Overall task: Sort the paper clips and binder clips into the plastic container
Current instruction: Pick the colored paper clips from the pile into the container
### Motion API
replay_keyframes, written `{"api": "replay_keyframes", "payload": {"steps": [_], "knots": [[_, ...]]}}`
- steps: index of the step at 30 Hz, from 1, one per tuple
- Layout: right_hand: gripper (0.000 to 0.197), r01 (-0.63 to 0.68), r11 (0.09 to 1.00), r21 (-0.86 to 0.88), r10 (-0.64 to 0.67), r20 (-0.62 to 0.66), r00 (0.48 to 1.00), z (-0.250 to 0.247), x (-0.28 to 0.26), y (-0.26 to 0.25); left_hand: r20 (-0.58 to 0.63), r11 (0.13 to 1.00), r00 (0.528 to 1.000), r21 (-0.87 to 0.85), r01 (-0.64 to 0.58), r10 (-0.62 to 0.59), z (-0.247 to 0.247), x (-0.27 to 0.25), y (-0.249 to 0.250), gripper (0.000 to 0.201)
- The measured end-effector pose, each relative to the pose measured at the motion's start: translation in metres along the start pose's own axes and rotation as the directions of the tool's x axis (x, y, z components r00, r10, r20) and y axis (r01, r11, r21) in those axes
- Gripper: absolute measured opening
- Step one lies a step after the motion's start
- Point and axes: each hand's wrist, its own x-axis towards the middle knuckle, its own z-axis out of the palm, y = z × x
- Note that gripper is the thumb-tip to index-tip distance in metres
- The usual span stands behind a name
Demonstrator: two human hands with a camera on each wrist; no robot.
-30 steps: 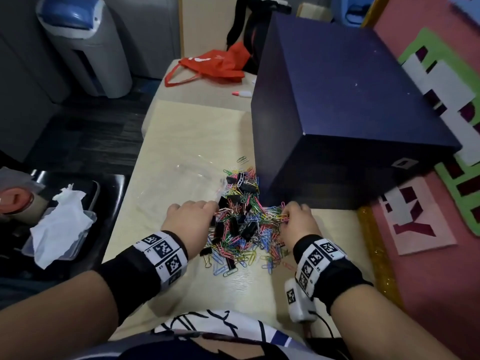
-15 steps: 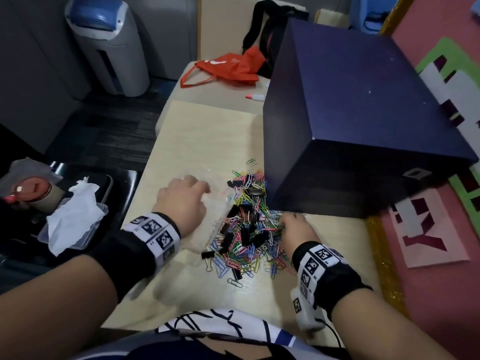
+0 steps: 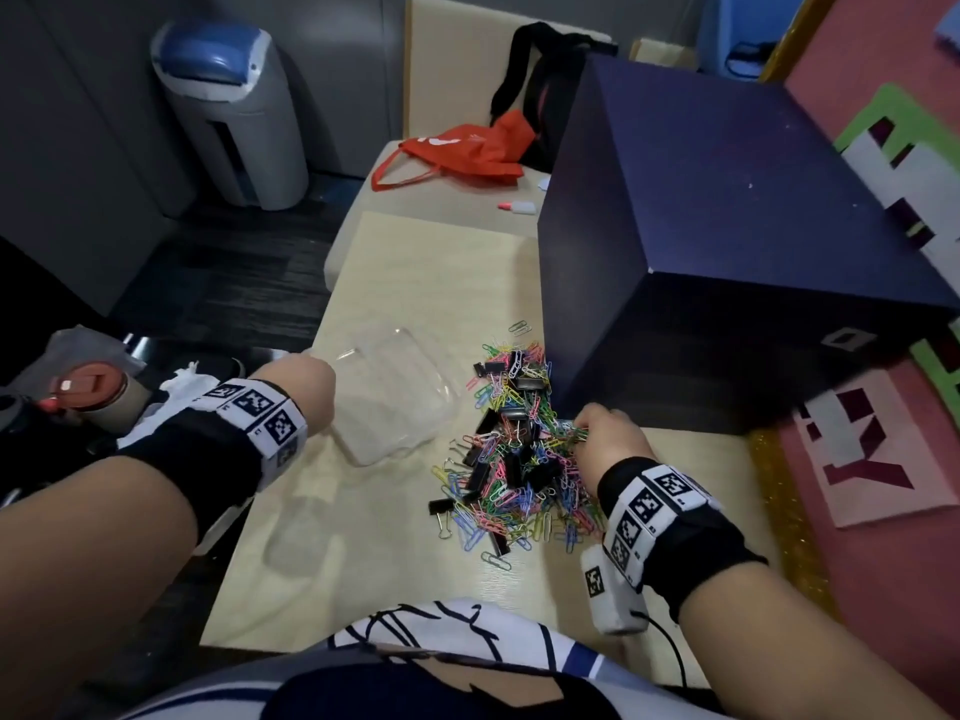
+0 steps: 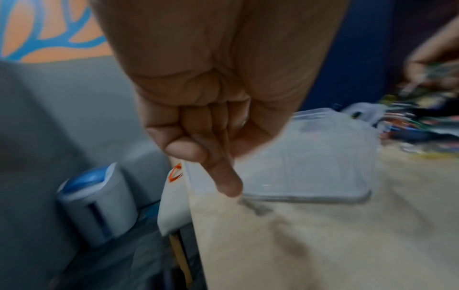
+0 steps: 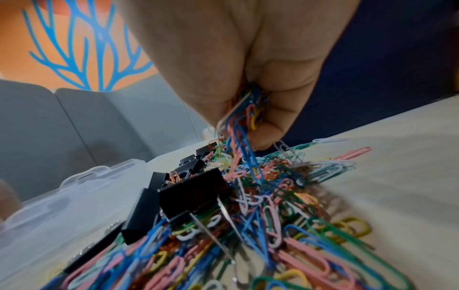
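Note:
A pile of coloured paper clips [image 3: 514, 459] mixed with black binder clips [image 3: 485, 472] lies on the pale table [image 3: 415, 267]. My right hand [image 3: 605, 431] is at the pile's right edge and grips a bunch of paper clips [image 5: 246, 121], which trail down into the pile [image 5: 261, 215]. A black binder clip [image 5: 193, 194] lies just in front of it. The clear plastic container [image 3: 400, 402] rests open and empty left of the pile. My left hand [image 3: 304, 387] is at its far left side, fingers curled [image 4: 213, 147], one fingertip down at the container's corner [image 4: 323, 157].
A large dark blue box [image 3: 727, 226] stands right behind the pile. An orange bag [image 3: 467, 153] and a marker [image 3: 519, 206] lie at the table's far end. The table's left edge runs under my left wrist, with a tissue and cup [image 3: 93, 397] beyond it.
My left hand left the pile and went to the container, which slid left, away from the clips. My right hand stayed at the pile's right edge and gathered a bunch of paper clips.

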Motion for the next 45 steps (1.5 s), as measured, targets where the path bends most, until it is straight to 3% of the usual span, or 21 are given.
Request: {"api": "replay_keyframes", "payload": {"steps": [3,5,8,10,13,15,19,24,28,32,35,36,40,42,45], "knots": [[0.037,-0.004,1.000,0.003,0.004,-0.014,1.000,-0.001,0.000,-0.008,0.028,0.999,0.999,0.010,-0.042,0.042,-0.001,-0.007,0.009,0.024],[0.035,0.001,1.000,-0.001,-0.001,-0.035,0.999,-0.002,0.001,-0.012,-0.017,0.997,0.997,-0.022,-0.077,0.077,0.001,-0.013,0.018,0.021],[0.035,0.005,1.000,-0.021,-0.006,-0.042,0.999,-0.005,0.000,-0.020,-0.088,0.978,0.974,0.011,-0.209,0.209,0.001,-0.024,0.036,0.023],[0.038,0.002,0.998,-0.059,-0.003,-0.025,1.000,-0.009,-0.001,-0.025,-0.129,0.952,0.948,-0.060,-0.299,0.290,0.000,-0.030,0.048,0.028],[0.042,0.025,0.992,-0.127,-0.020,0.035,0.999,-0.016,-0.005,-0.032,-0.319,0.873,0.916,-0.340,-0.349,0.242,-0.002,-0.028,0.043,0.028],[0.039,0.087,0.984,-0.154,-0.080,0.054,0.995,-0.019,-0.007,-0.039,-0.420,0.866,0.894,-0.378,-0.328,0.155,-0.005,-0.020,0.029,0.024],[0.027,0.218,0.966,-0.141,-0.212,0.059,0.975,-0.023,-0.010,-0.061,-0.258,0.947,0.960,-0.266,-0.181,0.111,-0.008,-0.008,0.012,0.031],[0.021,0.318,0.948,0.026,-0.318,0.173,0.932,-0.018,-0.009,-0.095,-0.215,0.939,0.965,-0.274,-0.208,0.151,-0.008,-0.011,0.021,0.026],[0.005,0.202,0.940,0.274,-0.266,0.221,0.938,-0.002,-0.007,-0.117,-0.165,0.905,0.973,-0.367,-0.213,0.162,-0.009,-0.016,0.027,0.024],[0.035,0.051,0.892,0.449,-0.204,0.301,0.932,0.007,0.000,-0.124,-0.157,0.887,0.978,-0.419,-0.195,0.140,-0.007,-0.018,0.028,0.026],[0.037,-0.087,0.758,0.646,-0.214,0.373,0.903,0.000,-0.001,-0.119,-0.152,0.878,0.984,-0.452,-0.156,0.097,-0.006,-0.018,0.030,0.026],[0.036,-0.060,0.752,0.657,-0.231,0.347,0.909,-0.002,0.000,-0.114,-0.145,0.875,0.986,-0.463,-0.140,0.081,-0.005,-0.018,0.031,0.026],[0.017,0.224,0.890,0.397,-0.272,0.069,0.960,-0.010,0.002,-0.084,-0.145,0.870,0.989,-0.488,-0.071,0.000,-0.001,-0.012,0.034,0.022],[0.015,0.228,0.951,0.210,-0.239,0.031,0.970,-0.013,0.004,-0.063,-0.130,0.859,0.991,-0.512,-0.034,-0.038,0.000,-0.012,0.034,0.022],[0.025,0.133,0.985,-0.112,-0.119,0.129,0.985,-0.015,0.006,-0.030,-0.131,0.857,0.988,-0.516,0.000,-0.079,-0.001,-0.012,0.036,0.026]]}}
